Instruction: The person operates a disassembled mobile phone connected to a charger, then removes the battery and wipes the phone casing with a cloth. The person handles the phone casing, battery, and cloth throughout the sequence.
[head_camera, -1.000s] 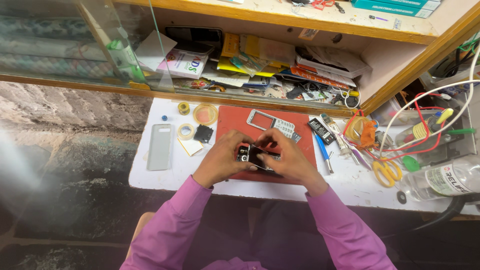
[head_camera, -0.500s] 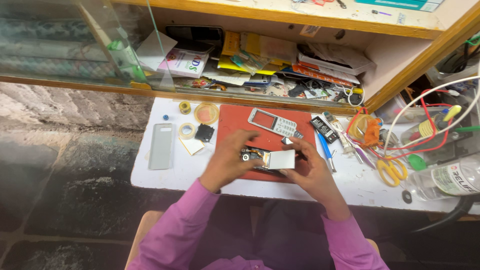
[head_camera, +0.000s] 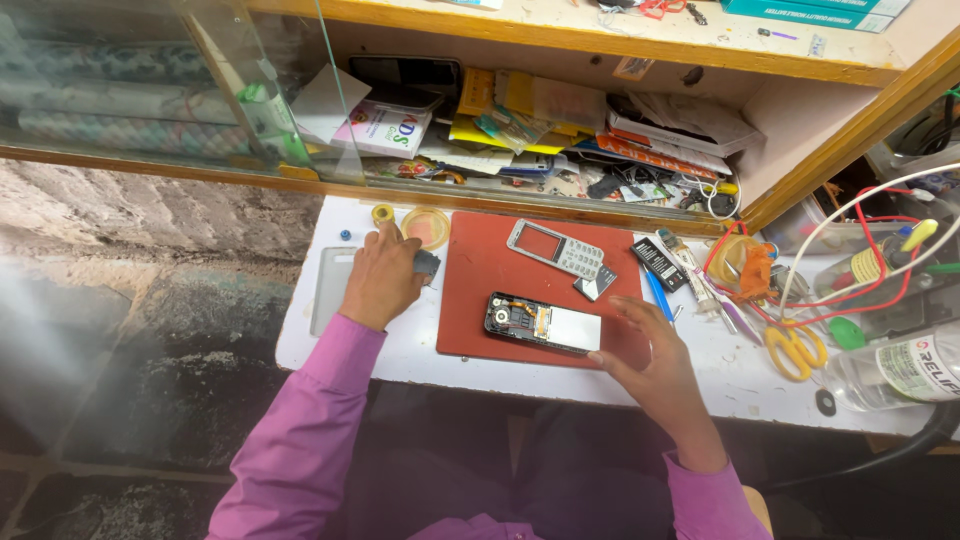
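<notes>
Half a second earlier both hands had been together over the red mat (head_camera: 480, 290), gripping the opened phone (head_camera: 543, 324) between them. Now they had parted and the phone lay alone on the mat, near its front edge, with its circuit board and a pale metal plate facing up. The left hand (head_camera: 383, 277) had gone out past the mat's left edge and rested on the white surface (head_camera: 400, 345), its fingers bent over a small dark grey square piece (head_camera: 427, 263); whether it truly gripped that piece could not be told. The right hand (head_camera: 655, 362) hovered released at the mat's right front corner, fingers spread, holding nothing. Judging by this, the work on the phone had paused while the left hand fetched a small part.

Behind the phone on the mat lay a grey phone front with keypad (head_camera: 555, 248) and a small dark chip-like piece (head_camera: 596, 283). Right of the mat lay a black battery with a white label (head_camera: 657, 264). Beyond the mat, on the shelf (head_camera: 560, 175) under the wooden top, sat a white box with coloured lettering (head_camera: 385, 129), yellow packets (head_camera: 497, 128) and stacked papers. Far right of the mat lay a clear bottle with a red-and-white label (head_camera: 900, 368), beside yellow-handled scissors (head_camera: 795, 349).
</notes>
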